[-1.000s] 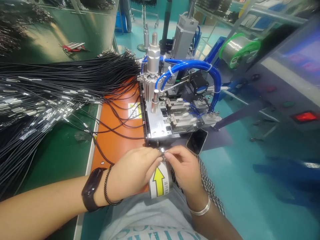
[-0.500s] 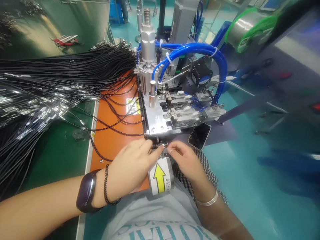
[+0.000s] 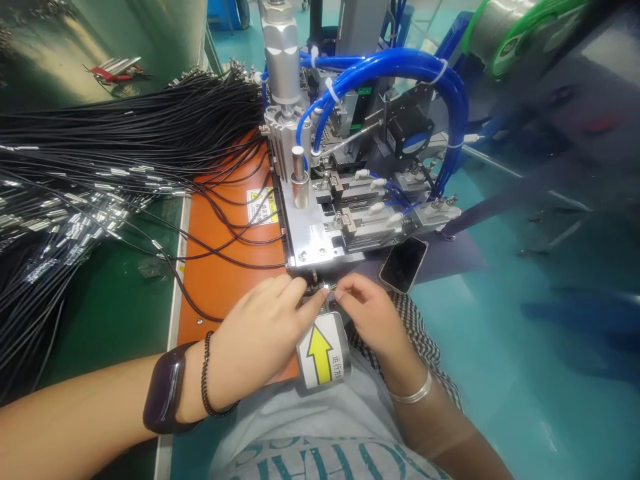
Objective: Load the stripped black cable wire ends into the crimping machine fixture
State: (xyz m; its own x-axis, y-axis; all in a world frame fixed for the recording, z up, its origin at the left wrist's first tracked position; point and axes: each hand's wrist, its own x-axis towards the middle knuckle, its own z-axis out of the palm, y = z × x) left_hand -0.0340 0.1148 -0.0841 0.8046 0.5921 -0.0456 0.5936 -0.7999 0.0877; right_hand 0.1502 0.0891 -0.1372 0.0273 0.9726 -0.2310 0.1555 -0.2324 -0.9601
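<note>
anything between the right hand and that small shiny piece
Nothing visible stands between the right hand and the small shiny piece; the left hand is at its other side. Actual contact cannot be made out.

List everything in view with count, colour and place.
Machine: one, mostly silver, centre
Tubes: several, blue, arching over the machine
Plate: one, orange, left of the machine
Warning label: one, white-yellow, on the plate
Cables: too many to count, black, left
Tabletop: one, green, lower left
Tool-like item: one, red-silver, upper left
Spool: one, green-rimmed, upper right
Phone: one, dark-screened, right of centre
Arrow label: one, white-yellow, lower centre
Floor: one, teal, right
Small piece: one, silvery, centre, partly hidden
Left hand: one, black wristband and bracelet, lower centre
Right hand: one, silver bangle, beside the left hand
</note>
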